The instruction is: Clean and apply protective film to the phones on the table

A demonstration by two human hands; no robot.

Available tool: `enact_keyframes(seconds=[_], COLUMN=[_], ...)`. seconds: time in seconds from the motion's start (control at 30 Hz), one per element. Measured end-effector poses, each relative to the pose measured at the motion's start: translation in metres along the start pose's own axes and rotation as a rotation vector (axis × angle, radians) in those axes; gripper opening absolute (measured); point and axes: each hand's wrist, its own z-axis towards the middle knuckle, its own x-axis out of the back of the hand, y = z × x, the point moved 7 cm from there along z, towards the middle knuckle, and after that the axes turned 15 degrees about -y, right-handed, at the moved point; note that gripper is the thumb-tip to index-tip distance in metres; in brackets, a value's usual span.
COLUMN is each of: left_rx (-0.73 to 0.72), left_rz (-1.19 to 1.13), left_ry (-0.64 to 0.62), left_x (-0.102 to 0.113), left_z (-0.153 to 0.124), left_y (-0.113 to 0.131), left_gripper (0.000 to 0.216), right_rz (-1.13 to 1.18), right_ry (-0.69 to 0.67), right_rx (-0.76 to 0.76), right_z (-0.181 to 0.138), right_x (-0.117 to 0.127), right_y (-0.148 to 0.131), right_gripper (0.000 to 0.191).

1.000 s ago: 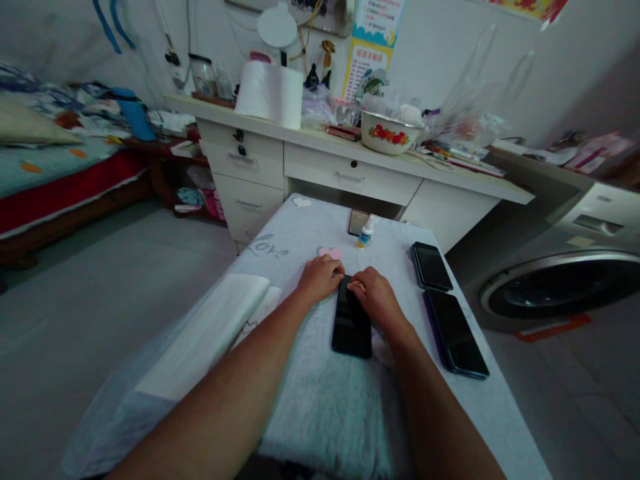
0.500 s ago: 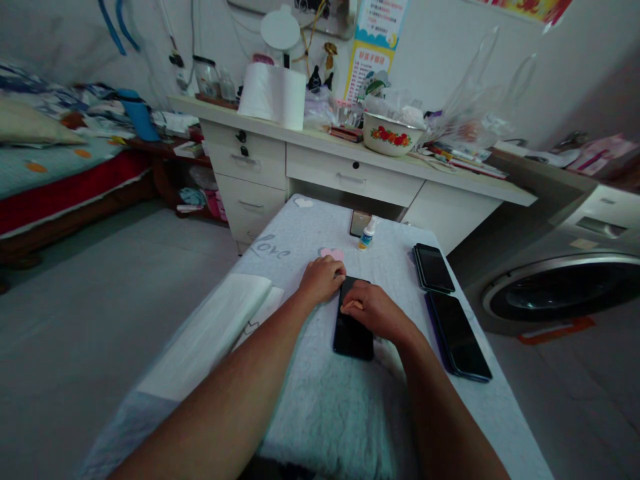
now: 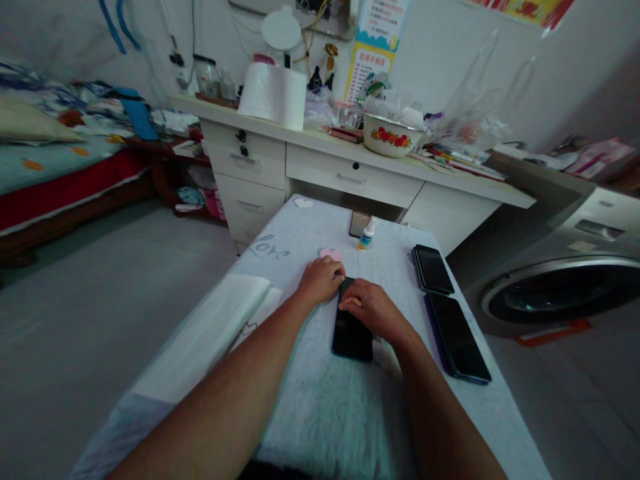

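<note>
A black phone (image 3: 351, 332) lies screen up on the pale cloth-covered table (image 3: 325, 400) in front of me. My left hand (image 3: 320, 279) is curled, its fingertips pressing the phone's upper left corner. My right hand (image 3: 373, 308) lies over the upper part of the screen with fingers closed, pinching something small that I cannot make out against the glass.
Two more dark phones (image 3: 433, 268) (image 3: 457, 337) lie along the table's right edge. A small bottle (image 3: 367, 234) and a dark object stand at the far end. Folded white sheets (image 3: 210, 333) lie at left. A cluttered desk (image 3: 350, 150) stands beyond, a washing machine (image 3: 565, 280) at right.
My right hand has slid from the phone's top edge a little down and left over the screen. My left hand has stayed at the upper left corner.
</note>
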Motion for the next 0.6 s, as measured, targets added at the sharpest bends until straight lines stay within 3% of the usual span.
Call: enact_keyframes(seconds=[0.5,0.6], left_rx=[0.014,0.011], left_rz=[0.008,0.007], left_ry=[-0.009,-0.008], left_x=[0.000,0.001], left_z=[-0.001,-0.002], left_y=[0.000,0.000], left_gripper=[0.017,0.017], right_rz=[-0.171,-0.178], right_ry=[0.250,0.239], right_rx=[-0.238,-0.250], right_z=[0.013,0.013], right_x=[0.010,0.011], right_y=[0.030,0.029], right_gripper=[0.016,0.016])
